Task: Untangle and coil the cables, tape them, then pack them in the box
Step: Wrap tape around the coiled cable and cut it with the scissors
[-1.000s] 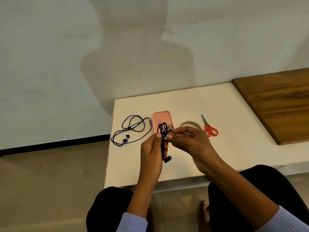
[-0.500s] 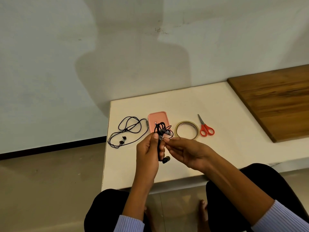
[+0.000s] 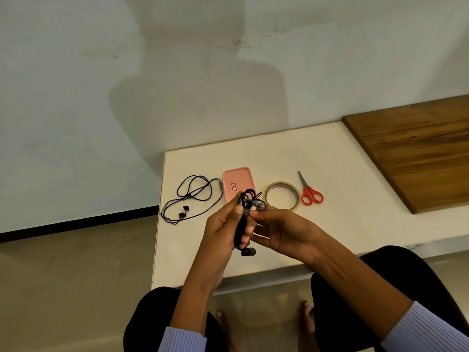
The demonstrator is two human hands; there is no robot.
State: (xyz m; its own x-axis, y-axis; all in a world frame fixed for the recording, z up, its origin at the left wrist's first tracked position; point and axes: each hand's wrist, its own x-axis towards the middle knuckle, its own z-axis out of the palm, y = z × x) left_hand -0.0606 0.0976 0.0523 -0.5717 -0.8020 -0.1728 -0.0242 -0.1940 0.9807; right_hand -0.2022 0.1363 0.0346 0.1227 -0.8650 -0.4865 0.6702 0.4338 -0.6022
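Observation:
My left hand (image 3: 223, 226) grips a coiled black earphone cable (image 3: 245, 207) upright above the white table (image 3: 330, 224), an earbud hanging below the fist. My right hand (image 3: 281, 229) pinches the coil near its top, where clear tape shows around it. A second black earphone cable (image 3: 193, 196) lies loose on the table at the left. Just behind my hands a pink box (image 3: 237, 182) lies flat with its lid on. To its right sit a roll of clear tape (image 3: 281, 195) and red-handled scissors (image 3: 310, 191).
A brown wooden board (image 3: 416, 153) covers the table's right end. A plain wall rises right behind the table. The table's left edge drops to the floor (image 3: 76, 275). My knees and bare feet are under the front edge.
My right hand has dropped lower and turned palm up, uncovering the tape roll. Both hands still hold the coil in about the same place.

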